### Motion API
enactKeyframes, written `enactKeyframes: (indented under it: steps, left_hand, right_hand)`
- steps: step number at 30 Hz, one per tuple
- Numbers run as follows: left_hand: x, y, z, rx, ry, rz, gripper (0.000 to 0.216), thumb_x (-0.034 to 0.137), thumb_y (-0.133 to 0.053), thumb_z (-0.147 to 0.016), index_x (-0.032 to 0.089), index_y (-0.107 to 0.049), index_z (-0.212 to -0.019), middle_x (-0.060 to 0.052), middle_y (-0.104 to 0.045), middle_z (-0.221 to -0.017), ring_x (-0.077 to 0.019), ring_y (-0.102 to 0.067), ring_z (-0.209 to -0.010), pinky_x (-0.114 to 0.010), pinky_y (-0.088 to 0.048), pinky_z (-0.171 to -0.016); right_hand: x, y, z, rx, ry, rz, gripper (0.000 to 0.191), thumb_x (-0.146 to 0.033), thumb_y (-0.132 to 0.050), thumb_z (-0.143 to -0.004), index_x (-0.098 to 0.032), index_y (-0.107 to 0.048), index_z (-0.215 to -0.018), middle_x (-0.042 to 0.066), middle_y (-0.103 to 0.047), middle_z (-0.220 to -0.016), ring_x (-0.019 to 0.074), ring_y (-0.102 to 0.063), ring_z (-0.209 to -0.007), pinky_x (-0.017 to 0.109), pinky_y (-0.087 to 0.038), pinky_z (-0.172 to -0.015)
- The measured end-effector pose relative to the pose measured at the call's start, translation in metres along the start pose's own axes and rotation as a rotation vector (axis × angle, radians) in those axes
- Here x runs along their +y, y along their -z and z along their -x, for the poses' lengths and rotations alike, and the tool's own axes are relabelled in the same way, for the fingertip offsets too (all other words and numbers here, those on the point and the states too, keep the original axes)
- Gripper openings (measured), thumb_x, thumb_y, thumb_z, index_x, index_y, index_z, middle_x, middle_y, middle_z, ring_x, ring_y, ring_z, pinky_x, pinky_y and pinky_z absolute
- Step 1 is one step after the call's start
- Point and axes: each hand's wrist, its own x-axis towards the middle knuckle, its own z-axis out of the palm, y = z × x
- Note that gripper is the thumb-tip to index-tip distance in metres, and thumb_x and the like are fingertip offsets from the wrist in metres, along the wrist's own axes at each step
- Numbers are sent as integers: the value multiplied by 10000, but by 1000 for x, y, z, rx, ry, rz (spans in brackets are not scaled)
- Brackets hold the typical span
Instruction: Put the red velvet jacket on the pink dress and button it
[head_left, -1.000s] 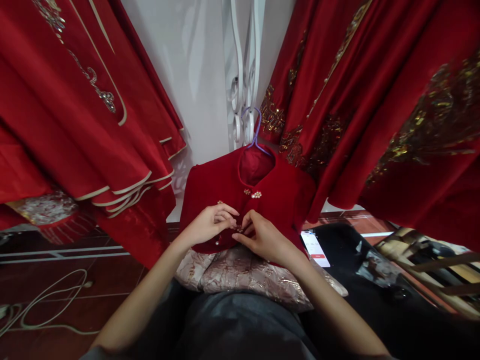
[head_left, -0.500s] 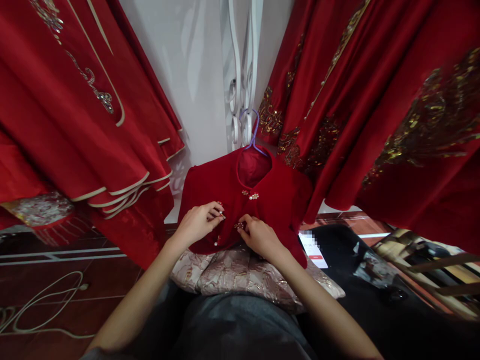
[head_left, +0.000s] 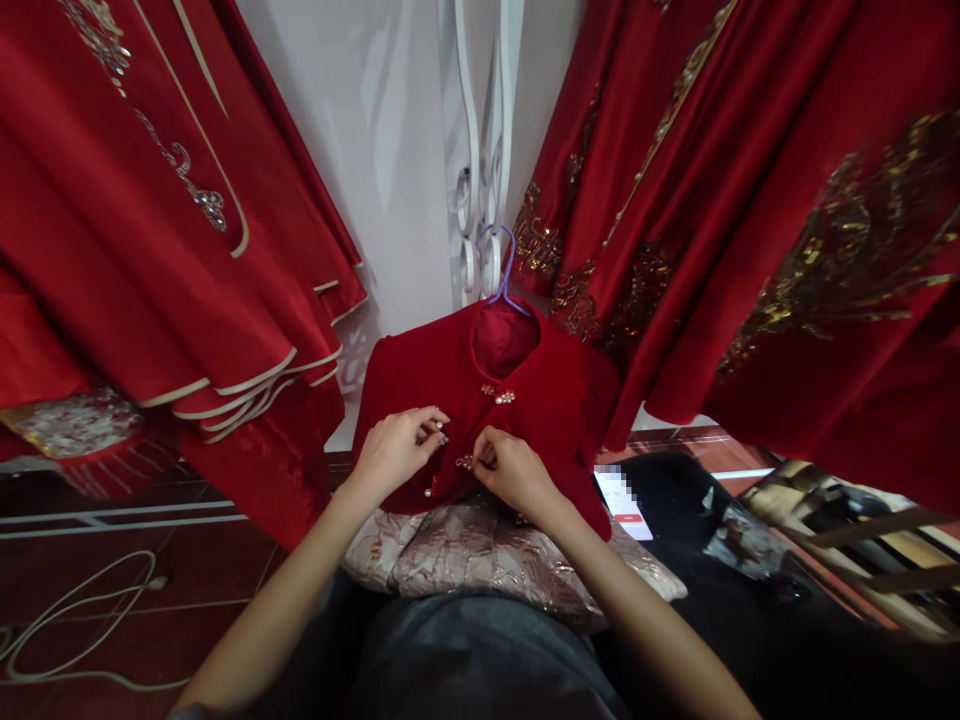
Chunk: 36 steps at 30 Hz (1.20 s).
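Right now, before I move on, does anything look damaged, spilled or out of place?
Nothing looks damaged or spilled, the red jacket included. At far left, the white cable lies in loose loops on the floor tiles, which looks untidy. The smartphone has a pixelated patch, unlike its surroundings.

Patterned cushion [head_left: 420,552]: bears lower edge of jacket [head_left: 420,370]. Black surface [head_left: 675,500]: bears phone [head_left: 628,518], plastic [head_left: 742,545]. Tiled floor [head_left: 217,560]: bears cable [head_left: 159,583].

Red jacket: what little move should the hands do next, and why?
Perhaps the right hand should bring its clasp toward the left hand: a gap separates the hands, while the top clasp's two pieces sit side by side.
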Motion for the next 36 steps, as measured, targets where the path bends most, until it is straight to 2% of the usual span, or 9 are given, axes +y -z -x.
enactKeyframes:
  steps: [4,8,13,17,20,25,31,36]
  left_hand:
    - [0,-1,-2,3,-7,24,228,269,-603,-806,288,-663,-1025,26,-721,-896,-136,-678,-778,-231,-531,-717]
    - [1,1,-3,45,-5,33,199,293,-593,-816,276,-676,-997,20,-722,-860,-140,-678,-773,-230,-530,-715]
    - [-1,6,-3,86,-12,16,197,316,-562,-849,274,-684,-998,13,-728,-885,-150,-683,-791,-237,-532,-720]
    - [-1,7,-3,101,-25,-30,213,317,-561,-858,282,-693,-1021,3,-724,-937,-149,-683,-796,-230,-529,-710]
    - [-1,4,-4,94,-27,-40,212,312,-572,-852,270,-696,-1018,1,-723,-949,-148,-685,-773,-229,-529,-697]
    - [0,-1,-5,70,-24,-12,206,309,-583,-844,238,-695,-1001,-8,-732,-953,-164,-693,-814,-242,-539,-720]
    - [-7,-4,-5,30,-34,13,224,223,-582,-814,234,-688,-1011,-17,-732,-950,-163,-691,-848,-249,-547,-755]
    - [-14,-6,-6,-19,-44,166,282,179,-604,-760,214,-674,-1031,-22,-729,-959,-154,-694,-838,-251,-561,-764]
  right_hand:
    - [6,-4,-2,-7,-88,0,217,-173,-654,-749,-181,-557,-944,51,-615,-936,141,-597,-765,247,-431,-679]
    - [8,-11,-3,-33,-81,-21,362,-189,-665,-750,-167,-548,-1092,76,-604,-1006,174,-608,-889,286,-462,-789]
    - [12,-17,-6,-1,-38,-30,267,-131,-647,-741,-168,-575,-995,52,-589,-939,158,-591,-855,273,-460,-791]
    - [16,-13,-9,24,122,-67,218,-103,-663,-717,-168,-555,-895,21,-572,-860,129,-547,-731,238,-444,-689]
    - [18,-8,-12,44,220,-153,116,-110,-627,-749,-178,-556,-810,-7,-562,-774,109,-527,-666,216,-428,-638]
    - [14,-12,-16,179,202,-298,40,-159,-578,-803,-173,-594,-770,6,-595,-763,106,-553,-664,220,-456,-651]
    - [5,-16,-17,95,178,-553,115,-283,-627,-782,-174,-593,-791,2,-624,-742,106,-582,-659,211,-486,-611]
    - [4,-12,-30,72,177,-669,157,-310,-647,-753,-175,-568,-765,-3,-613,-725,106,-582,-662,216,-491,-620]
